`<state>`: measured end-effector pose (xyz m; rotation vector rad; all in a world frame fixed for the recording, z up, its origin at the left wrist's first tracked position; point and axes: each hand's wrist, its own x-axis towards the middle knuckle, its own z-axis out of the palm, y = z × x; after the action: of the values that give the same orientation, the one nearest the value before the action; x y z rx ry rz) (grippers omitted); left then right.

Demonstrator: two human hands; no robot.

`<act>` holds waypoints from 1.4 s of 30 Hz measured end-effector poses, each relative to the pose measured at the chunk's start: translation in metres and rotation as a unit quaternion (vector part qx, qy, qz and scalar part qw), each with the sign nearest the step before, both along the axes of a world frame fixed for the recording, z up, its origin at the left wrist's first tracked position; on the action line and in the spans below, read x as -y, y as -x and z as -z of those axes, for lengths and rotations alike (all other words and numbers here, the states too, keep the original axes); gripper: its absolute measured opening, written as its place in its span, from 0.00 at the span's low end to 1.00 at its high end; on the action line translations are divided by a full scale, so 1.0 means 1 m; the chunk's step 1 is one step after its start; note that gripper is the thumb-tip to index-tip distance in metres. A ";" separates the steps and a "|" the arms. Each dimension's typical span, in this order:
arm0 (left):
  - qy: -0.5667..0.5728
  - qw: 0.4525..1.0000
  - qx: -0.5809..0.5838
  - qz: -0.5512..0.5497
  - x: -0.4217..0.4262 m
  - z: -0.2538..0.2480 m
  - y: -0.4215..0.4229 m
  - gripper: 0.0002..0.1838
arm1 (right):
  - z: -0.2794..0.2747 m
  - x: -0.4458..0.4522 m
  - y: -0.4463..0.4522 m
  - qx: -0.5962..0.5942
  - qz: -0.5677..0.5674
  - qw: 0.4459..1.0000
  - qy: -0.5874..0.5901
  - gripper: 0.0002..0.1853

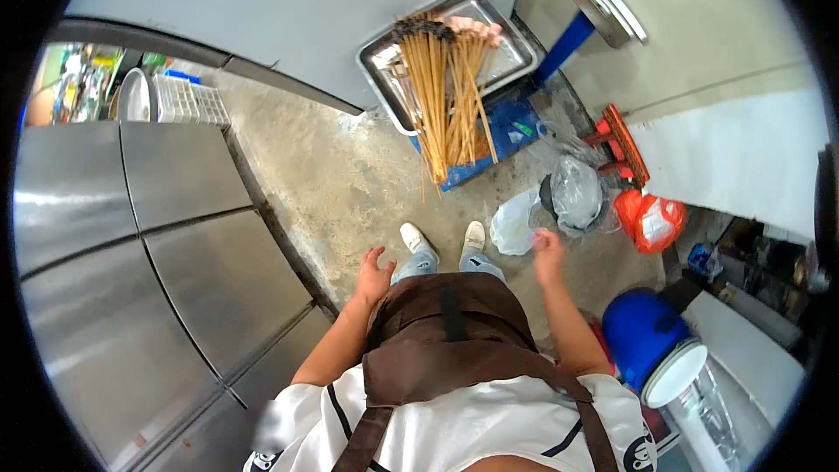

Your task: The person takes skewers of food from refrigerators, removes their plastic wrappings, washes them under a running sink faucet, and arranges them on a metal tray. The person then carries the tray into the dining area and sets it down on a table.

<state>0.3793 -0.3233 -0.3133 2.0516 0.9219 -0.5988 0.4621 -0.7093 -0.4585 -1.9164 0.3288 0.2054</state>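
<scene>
Two bare hands hang apart over the floor (306, 157). At 10 o'clock from the body, the left hand (374, 274) has its fingers loosely spread and released, with nothing in them. At 2 o'clock, the right hand (549, 255) is partly curled; I cannot tell whether it pinches anything. It is nearest to a white bag (514, 224).

At 12 o'clock, well beyond both hands, many skewers (428, 92) lie in a metal tray (510, 58) on a blue stand (505, 127). Their dark and pink ends point away, while the bare sticks poke out over the near rim. Those sticks look like the sensible place to grip, in small bunches, keeping the fingers off the food. The overhanging ends could snag a leg or sleeve, so a slow, level approach would suit them best.
</scene>
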 end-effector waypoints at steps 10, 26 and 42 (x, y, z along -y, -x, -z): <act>-0.036 0.991 -0.040 -0.119 -0.089 -0.031 0.127 0.28 | -0.192 -0.198 0.019 -0.301 -0.678 0.658 -0.128 0.29; -0.260 0.913 -0.067 -0.309 -0.218 -0.052 0.274 0.31 | -0.183 -0.331 -0.023 -0.281 -0.355 0.884 -0.121 0.16; -0.424 0.756 -0.225 -0.445 -0.323 -0.138 0.374 0.33 | -0.177 -0.544 -0.115 -0.235 -0.583 0.773 -0.082 0.22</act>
<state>0.0053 -0.0008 -0.1757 1.7982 2.6240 -0.0968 0.5775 -0.1655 -0.2811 -1.6154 -0.6061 1.4963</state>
